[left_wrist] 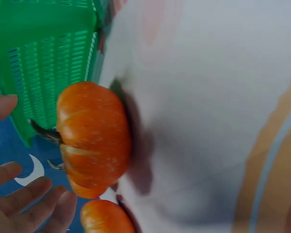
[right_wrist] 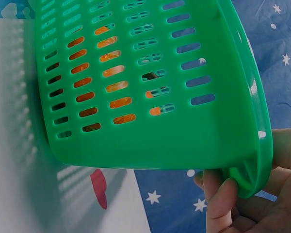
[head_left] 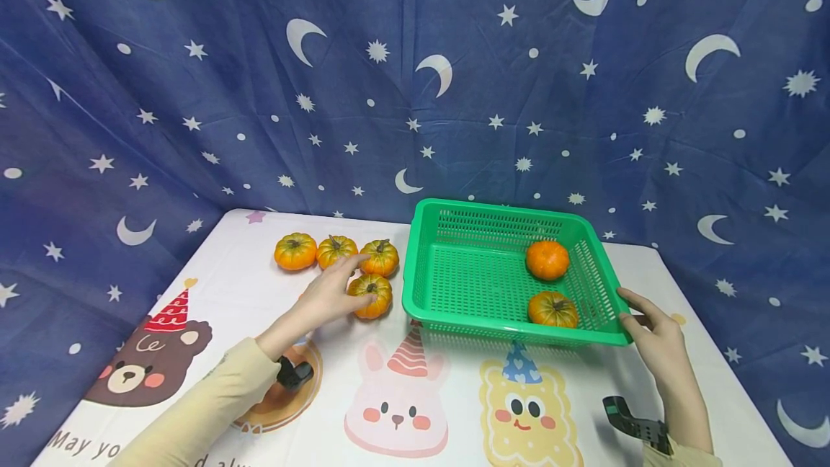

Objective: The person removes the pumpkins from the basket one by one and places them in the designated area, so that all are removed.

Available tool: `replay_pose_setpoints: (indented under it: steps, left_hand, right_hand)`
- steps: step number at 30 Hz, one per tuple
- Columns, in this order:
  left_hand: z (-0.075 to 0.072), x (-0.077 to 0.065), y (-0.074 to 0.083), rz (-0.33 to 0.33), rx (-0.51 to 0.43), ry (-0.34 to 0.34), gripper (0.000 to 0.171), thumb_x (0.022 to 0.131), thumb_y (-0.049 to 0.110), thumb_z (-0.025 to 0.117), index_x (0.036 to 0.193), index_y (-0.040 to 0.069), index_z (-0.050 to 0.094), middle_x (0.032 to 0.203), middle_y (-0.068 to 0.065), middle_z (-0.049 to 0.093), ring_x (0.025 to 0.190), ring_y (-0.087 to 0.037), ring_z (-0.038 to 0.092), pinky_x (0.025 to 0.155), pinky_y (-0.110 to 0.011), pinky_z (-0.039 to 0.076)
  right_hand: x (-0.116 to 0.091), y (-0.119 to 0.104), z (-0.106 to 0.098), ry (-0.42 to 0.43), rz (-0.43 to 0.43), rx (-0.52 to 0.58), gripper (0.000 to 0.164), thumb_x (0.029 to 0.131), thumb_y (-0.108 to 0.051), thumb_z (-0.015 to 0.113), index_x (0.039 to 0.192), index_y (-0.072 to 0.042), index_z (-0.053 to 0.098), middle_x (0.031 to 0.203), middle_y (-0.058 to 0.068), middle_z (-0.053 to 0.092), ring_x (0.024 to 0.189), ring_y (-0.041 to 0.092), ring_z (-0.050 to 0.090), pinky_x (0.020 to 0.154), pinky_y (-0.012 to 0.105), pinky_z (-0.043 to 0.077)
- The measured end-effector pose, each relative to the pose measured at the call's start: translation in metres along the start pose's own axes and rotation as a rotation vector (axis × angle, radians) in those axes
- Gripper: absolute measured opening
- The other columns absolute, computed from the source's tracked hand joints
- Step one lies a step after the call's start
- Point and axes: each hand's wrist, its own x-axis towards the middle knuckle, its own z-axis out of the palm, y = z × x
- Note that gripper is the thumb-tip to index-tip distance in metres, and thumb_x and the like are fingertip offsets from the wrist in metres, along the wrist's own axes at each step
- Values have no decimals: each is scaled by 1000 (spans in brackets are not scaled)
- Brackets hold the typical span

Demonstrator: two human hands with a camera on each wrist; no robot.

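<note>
just behind the green basket (head_left: 470,279) hangs starry cloth (head_left: 363,85).

Extending the bare left hand (head_left: 327,294), back upward, with thumb (left_wrist: 1,106) well apart from loosely bent fingers (left_wrist: 31,196); wearing a cream fabric sleeve (head_left: 201,406) behind it. Pinching between thumb and curled fingers of the bare right hand (head_left: 664,344), with right forearm (head_left: 690,413) angled back from that grip.

In the right hand (head_left: 658,341)'s grip, the basket (right_wrist: 184,145) is plastic with a glossy rim (right_wrist: 253,87). Nearest the left hand (head_left: 327,298), the pumpkin (left_wrist: 94,136) looks smooth, lightly speckled; beyond both, the curtain (head_left: 467,143) is creased cloth.
</note>
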Motion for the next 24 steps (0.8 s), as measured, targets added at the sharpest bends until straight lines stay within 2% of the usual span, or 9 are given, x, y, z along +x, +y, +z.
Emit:
replay_pose_setpoints:
  steps: [4,10,15,24]
  left_hand:
    - [-4,3,6,37,-6,20,71,82,35,72,143,11,43,135,-16,54,117,-34,56,95,-56,46]
    - [-12,7,18,66,-3,31,69,84,34,71,142,10,44,140,-15,51,122,-37,54,97,-58,45]
    - [-17,14,30,88,8,40,66,85,36,69,142,13,44,139,-13,52,126,-34,52,102,-57,42]
    - [-24,26,51,116,28,52,65,86,40,67,143,17,44,140,-8,52,125,-31,52,100,-54,44]
  right_hand:
    - [-2,-5,-1,2,2,-6,46,99,-18,44,143,-4,44,134,24,49,80,-18,40,62,13,41]
    - [-2,-4,-1,-1,-8,2,46,99,-18,44,143,-3,43,134,24,50,81,-18,40,62,13,42]
    - [-2,-4,-1,2,-7,-2,46,99,-18,44,143,-4,43,134,24,50,80,-17,40,62,14,40]
    - [-2,-4,-1,-5,6,-7,46,99,-19,45,144,-5,43,135,23,50,81,-16,40,62,15,40]
